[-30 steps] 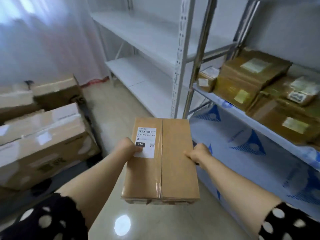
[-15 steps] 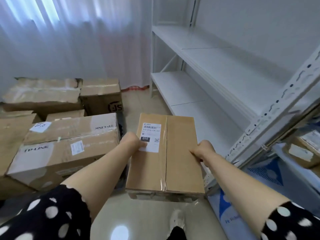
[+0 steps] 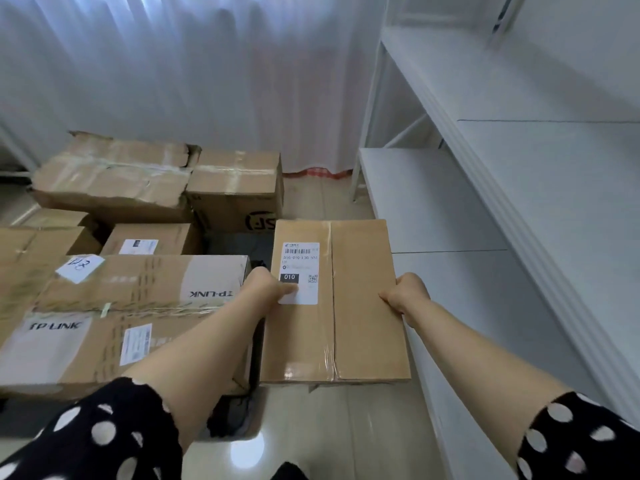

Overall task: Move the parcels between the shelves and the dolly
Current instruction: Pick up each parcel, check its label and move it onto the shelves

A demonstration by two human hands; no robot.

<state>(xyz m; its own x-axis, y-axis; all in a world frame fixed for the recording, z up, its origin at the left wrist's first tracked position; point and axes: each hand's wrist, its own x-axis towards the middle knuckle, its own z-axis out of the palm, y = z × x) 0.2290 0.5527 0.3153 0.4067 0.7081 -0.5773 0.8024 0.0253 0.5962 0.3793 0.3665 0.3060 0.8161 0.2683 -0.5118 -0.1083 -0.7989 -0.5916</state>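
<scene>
Holding the parcel flat at centre, gripping its nine o'clock edge with the left hand, its three o'clock edge with the right hand; facing boxes, seemingly dolly-stacked, at ten o'clock.

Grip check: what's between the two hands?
In the head view, only the top of the parcel: its taped seam runs down the middle, and the label sits by the left hand. The right hand grips the opposite edge.

We lose the fingers of left hand and right hand under the parcel; the label's small print is unreadable to us.
</scene>
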